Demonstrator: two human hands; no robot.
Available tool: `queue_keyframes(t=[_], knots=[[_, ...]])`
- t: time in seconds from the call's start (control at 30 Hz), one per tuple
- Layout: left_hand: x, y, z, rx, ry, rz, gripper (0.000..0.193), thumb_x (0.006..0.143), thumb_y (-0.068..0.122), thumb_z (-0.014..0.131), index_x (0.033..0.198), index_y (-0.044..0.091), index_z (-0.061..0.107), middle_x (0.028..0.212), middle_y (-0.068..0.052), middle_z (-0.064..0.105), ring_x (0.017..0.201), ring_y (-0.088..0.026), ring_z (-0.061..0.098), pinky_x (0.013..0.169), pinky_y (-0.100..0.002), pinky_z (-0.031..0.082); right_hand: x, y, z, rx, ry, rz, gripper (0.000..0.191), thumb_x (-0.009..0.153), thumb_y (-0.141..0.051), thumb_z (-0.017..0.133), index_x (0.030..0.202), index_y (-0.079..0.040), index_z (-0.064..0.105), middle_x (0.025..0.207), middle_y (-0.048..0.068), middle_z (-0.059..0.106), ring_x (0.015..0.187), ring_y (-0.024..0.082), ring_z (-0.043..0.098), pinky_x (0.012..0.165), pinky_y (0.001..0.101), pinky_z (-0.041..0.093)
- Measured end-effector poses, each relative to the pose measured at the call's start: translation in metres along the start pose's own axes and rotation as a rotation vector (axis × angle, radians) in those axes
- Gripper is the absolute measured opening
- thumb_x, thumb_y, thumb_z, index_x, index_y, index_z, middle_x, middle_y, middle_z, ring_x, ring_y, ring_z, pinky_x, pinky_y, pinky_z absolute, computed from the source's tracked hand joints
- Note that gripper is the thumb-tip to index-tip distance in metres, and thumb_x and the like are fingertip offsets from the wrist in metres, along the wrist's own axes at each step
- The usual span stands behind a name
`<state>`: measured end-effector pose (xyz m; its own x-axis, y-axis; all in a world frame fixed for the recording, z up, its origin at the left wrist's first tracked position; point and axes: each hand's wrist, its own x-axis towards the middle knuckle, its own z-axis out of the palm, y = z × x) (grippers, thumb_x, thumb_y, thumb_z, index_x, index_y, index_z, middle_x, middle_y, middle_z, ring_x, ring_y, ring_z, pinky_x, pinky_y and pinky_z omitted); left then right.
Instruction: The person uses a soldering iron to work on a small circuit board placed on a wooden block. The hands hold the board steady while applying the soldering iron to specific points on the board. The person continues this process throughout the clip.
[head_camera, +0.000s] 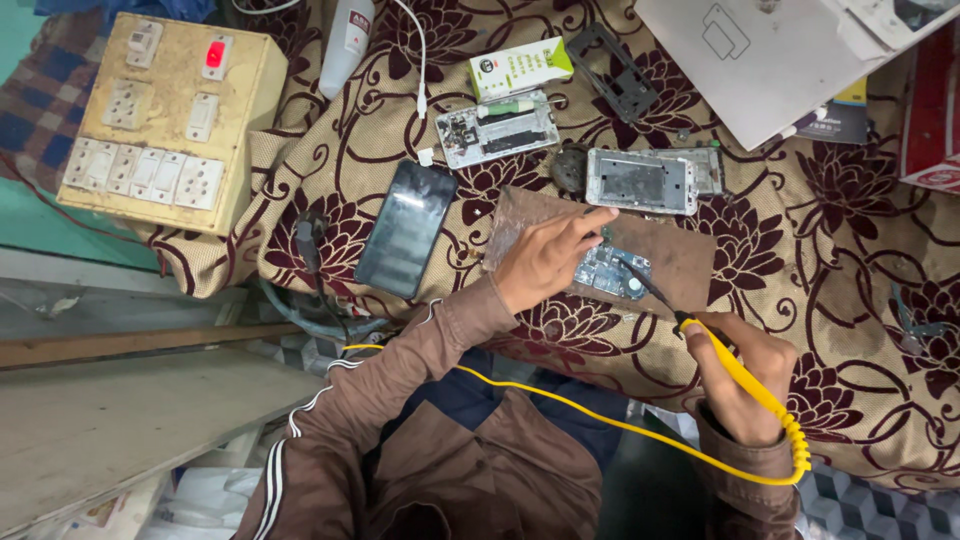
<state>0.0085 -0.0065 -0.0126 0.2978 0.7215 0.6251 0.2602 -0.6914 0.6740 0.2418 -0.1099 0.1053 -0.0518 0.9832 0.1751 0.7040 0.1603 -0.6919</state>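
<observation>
My right hand (742, 378) grips a yellow soldering iron (735, 368), its dark tip resting on a small phone circuit board (612, 272). The board lies on a brown work pad (675, 255). My left hand (545, 258) presses down at the board's left end, fingers bent over it. The iron's yellow cord (560, 405) loops across my lap toward the left.
A dark phone (405, 228) lies left of the pad. Two opened phone frames (497, 128) (642, 181) sit behind it. A cream switchboard box (165, 115) with a red lit switch stands at top left. A laptop (760, 55) lies at top right. Everything rests on a floral cloth (850, 240).
</observation>
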Motion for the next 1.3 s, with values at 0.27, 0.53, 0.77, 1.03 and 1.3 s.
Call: queue_keyframes(t=[0.27, 0.53, 0.77, 1.03, 1.3], knots=[[0.001, 0.004, -0.002, 0.012, 0.01, -0.009, 0.056, 0.095, -0.008, 0.065, 0.142, 0.013, 0.044, 0.131, -0.015, 0.068, 0.105, -0.034, 0.074, 0.083, -0.04, 0.064, 0.001, 0.001, 0.0, 0.031, -0.025, -0.074, 0.015, 0.093, -0.01, 0.065, 0.096, 0.004, 0.071, 0.078, 0.016, 0.069, 0.06, 0.023, 0.066, 0.059, 0.0319, 0.048], [0.004, 0.007, -0.006, 0.031, 0.008, -0.029, 0.056, 0.095, -0.006, 0.067, 0.143, 0.013, 0.045, 0.118, -0.016, 0.072, 0.096, -0.035, 0.075, 0.077, -0.042, 0.062, 0.003, 0.015, 0.0, 0.057, -0.062, -0.111, 0.019, 0.093, -0.012, 0.062, 0.097, 0.004, 0.071, 0.081, 0.015, 0.069, 0.063, 0.024, 0.065, 0.062, 0.0318, 0.048], [0.006, 0.009, -0.007, 0.006, 0.009, -0.03, 0.057, 0.095, -0.01, 0.063, 0.143, 0.013, 0.045, 0.12, -0.017, 0.072, 0.098, -0.034, 0.075, 0.079, -0.042, 0.063, 0.007, 0.028, 0.002, 0.15, -0.055, -0.06, 0.021, 0.094, -0.014, 0.062, 0.095, 0.004, 0.071, 0.073, 0.011, 0.068, 0.062, 0.018, 0.066, 0.061, 0.0296, 0.049], [0.004, 0.002, -0.003, 0.008, -0.015, -0.033, 0.058, 0.094, -0.011, 0.063, 0.144, 0.014, 0.046, 0.122, -0.015, 0.071, 0.099, -0.032, 0.076, 0.081, -0.038, 0.065, 0.01, 0.013, 0.001, 0.124, -0.05, 0.008, 0.019, 0.092, -0.012, 0.063, 0.093, 0.005, 0.072, 0.066, 0.012, 0.066, 0.057, 0.016, 0.062, 0.058, 0.0302, 0.047], [0.0, -0.012, 0.008, 0.029, 0.051, 0.119, 0.066, 0.097, -0.013, 0.059, 0.149, 0.016, 0.032, 0.138, -0.011, 0.066, 0.107, -0.032, 0.074, 0.087, -0.035, 0.066, 0.012, 0.0, -0.003, 0.09, -0.07, -0.033, 0.017, 0.09, -0.009, 0.063, 0.094, 0.005, 0.071, 0.068, 0.013, 0.066, 0.057, 0.016, 0.063, 0.057, 0.0303, 0.047]])
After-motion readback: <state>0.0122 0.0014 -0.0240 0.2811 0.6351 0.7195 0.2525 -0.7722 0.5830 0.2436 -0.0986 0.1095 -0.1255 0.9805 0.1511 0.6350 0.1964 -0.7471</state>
